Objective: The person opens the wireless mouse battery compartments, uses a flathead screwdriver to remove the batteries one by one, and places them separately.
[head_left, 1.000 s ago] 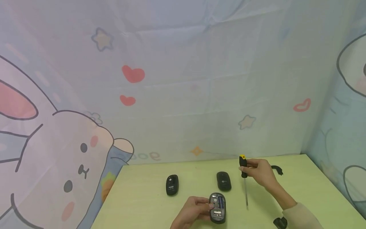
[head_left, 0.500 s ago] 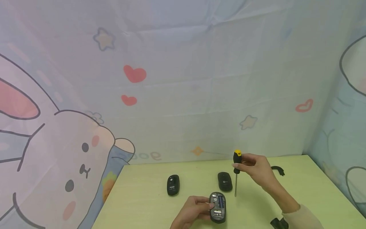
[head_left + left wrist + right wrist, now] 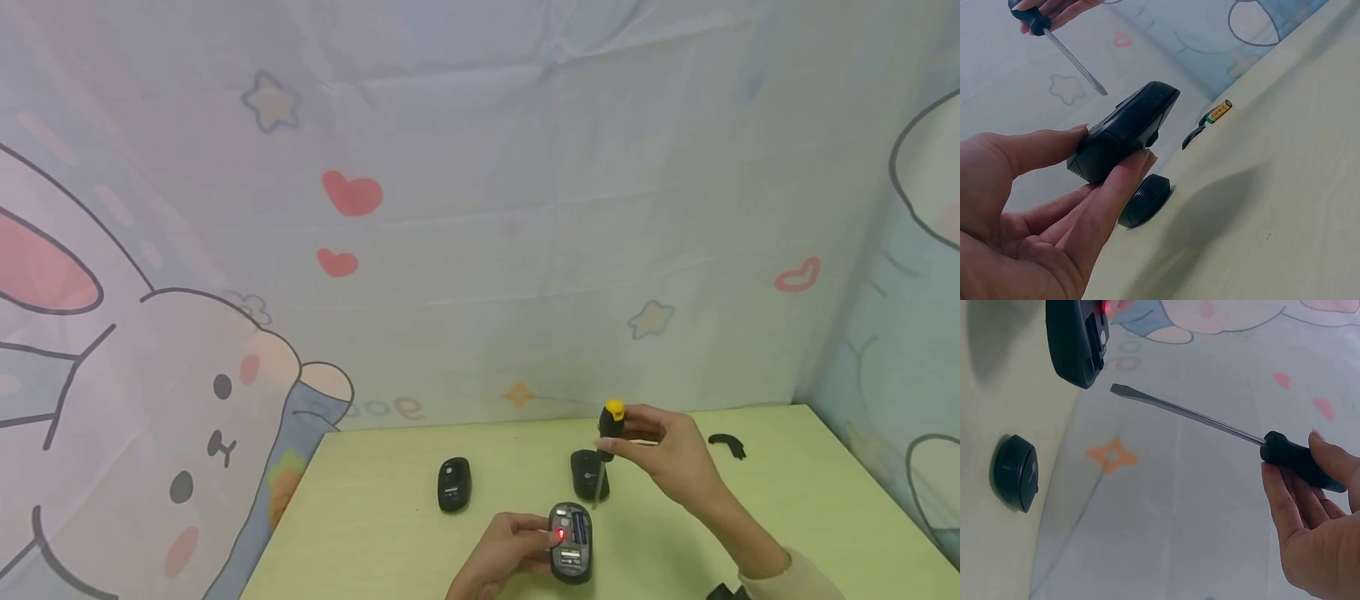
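My left hand point(image 3: 510, 546) holds a black computer mouse point(image 3: 573, 571) with its underside up, thumb on the near edge and fingers beneath. Its battery bay lies uncovered, with a dark battery point(image 3: 578, 528) inside, and a red light glows by my thumb. The mouse is raised above the table. My right hand point(image 3: 671, 458) grips a flathead screwdriver point(image 3: 1204, 420) by its black and yellow handle, blade pointing down. In the right wrist view, the flat tip stands just apart from the end of the mouse.
Two more black mice, one at left point(image 3: 453, 485) and one behind the held mouse point(image 3: 587, 475), sit on the pale yellow table point(image 3: 360, 533). A curved black cover point(image 3: 726, 444) lies back right, beside a battery point(image 3: 1219, 111). A dark object point(image 3: 726, 592) shows near the right sleeve.
My right hand has moved left with the screwdriver, bringing its tip from the right closer to the held mouse. A red light now shows on that mouse. The left hand stays put.
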